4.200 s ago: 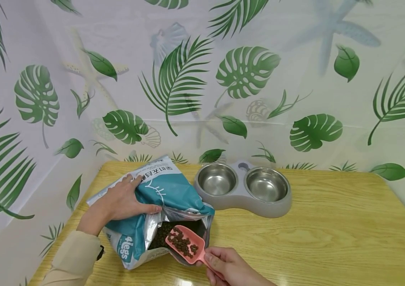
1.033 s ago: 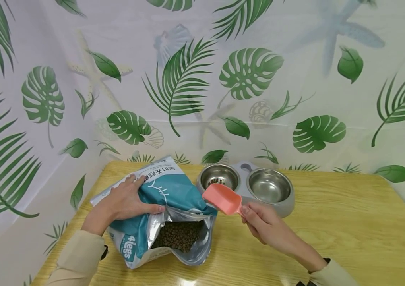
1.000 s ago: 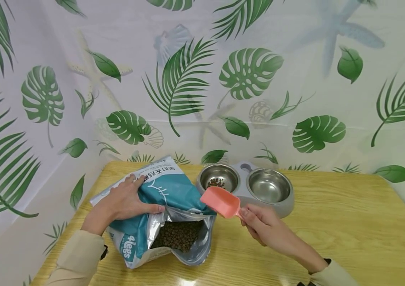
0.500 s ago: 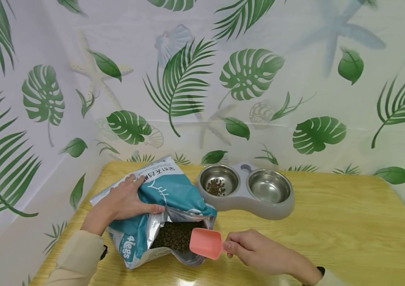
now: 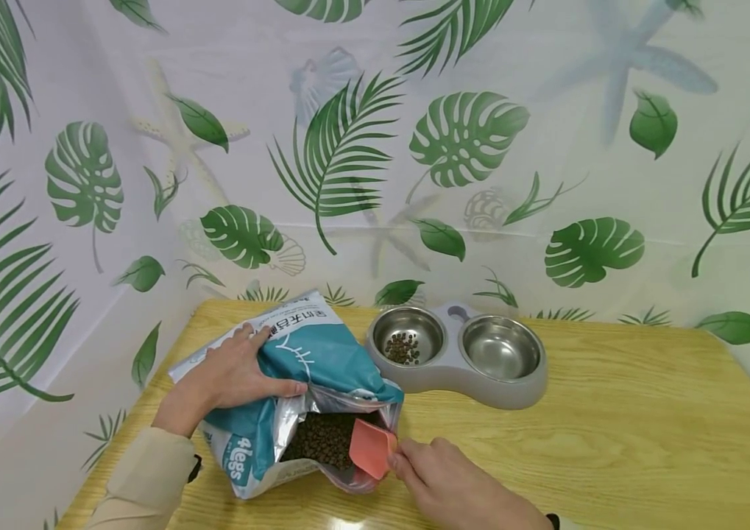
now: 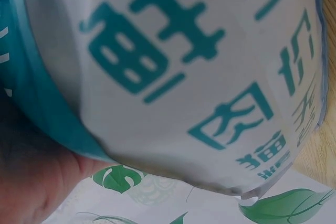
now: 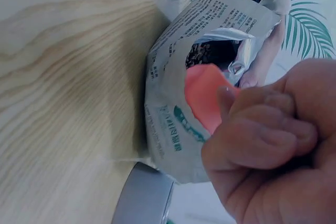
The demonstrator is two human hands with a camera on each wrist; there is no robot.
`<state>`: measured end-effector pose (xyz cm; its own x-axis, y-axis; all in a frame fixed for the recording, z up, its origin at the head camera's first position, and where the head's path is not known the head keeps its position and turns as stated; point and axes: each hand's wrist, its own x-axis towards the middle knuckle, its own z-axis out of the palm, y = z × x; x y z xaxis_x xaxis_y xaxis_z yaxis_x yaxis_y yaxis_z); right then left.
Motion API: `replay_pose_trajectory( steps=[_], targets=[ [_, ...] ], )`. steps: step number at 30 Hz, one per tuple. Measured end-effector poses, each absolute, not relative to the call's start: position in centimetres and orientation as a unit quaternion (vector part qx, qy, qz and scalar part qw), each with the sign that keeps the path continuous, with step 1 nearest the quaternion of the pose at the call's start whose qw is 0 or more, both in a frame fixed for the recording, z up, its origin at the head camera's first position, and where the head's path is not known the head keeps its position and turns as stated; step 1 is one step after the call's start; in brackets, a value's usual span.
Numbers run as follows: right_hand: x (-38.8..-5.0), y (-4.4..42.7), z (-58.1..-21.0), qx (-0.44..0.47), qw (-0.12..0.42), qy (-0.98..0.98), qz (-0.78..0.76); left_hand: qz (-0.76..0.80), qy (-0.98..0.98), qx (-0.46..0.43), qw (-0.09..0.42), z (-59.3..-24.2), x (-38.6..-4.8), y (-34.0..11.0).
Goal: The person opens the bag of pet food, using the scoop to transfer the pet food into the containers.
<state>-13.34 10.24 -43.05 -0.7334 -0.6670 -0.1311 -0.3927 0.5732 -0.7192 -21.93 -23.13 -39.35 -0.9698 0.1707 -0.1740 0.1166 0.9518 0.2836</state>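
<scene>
A teal and white cat food bag [image 5: 322, 346] lies on its side, its silver-lined mouth facing the front. Brown kibble [image 5: 322, 438] shows inside. My left hand [image 5: 232, 372] rests spread over the bag, the thumb lying near the mouth's upper edge; in the left wrist view printed bag fills most of the picture. My right hand [image 5: 447, 478] grips the handle of a pink scoop [image 5: 371, 449], whose blade is at the bag's mouth, tilted inward. In the right wrist view the curled fingers [image 7: 262, 135] hide the handle.
Behind and right of the bag stands a grey double bowl stand [image 5: 434, 375]. Its left steel bowl [image 5: 424, 324] holds a small heap of kibble; its right steel bowl [image 5: 500, 350] shows bare metal. A leaf-printed cloth [image 5: 361, 184] hangs behind the wooden table [image 5: 646, 427].
Kibble has gone from the scoop into the left bowl. My right hand has then brought the scoop back down to the bag's mouth. My left hand has stayed on the bag.
</scene>
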Motion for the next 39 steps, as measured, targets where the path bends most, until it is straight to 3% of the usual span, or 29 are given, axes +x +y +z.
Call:
replay_pose_trajectory(
  steps=[9, 20, 28, 39],
  targets=[
    [-12.7, 8.3, -44.1, -0.318, 0.024, 0.920, -0.228, 0.140, 0.983, 0.070, 0.100, -39.4, -21.8, -23.0],
    [-12.2, 7.3, -44.5, -0.310, 0.027, 0.933, -0.180, 0.135, 0.983, 0.070, 0.101, -39.3, -21.9, -23.0],
    [-12.0, 7.1, -45.2, -0.304, 0.082, 0.914, -0.257, 0.138, 0.983, 0.068, 0.103, -39.4, -21.8, -23.1],
    [-12.3, 7.0, -46.1, -0.142, 0.288, 0.748, -0.581, 0.134, 0.983, 0.068, 0.103, -39.4, -21.8, -23.0]
  ],
)
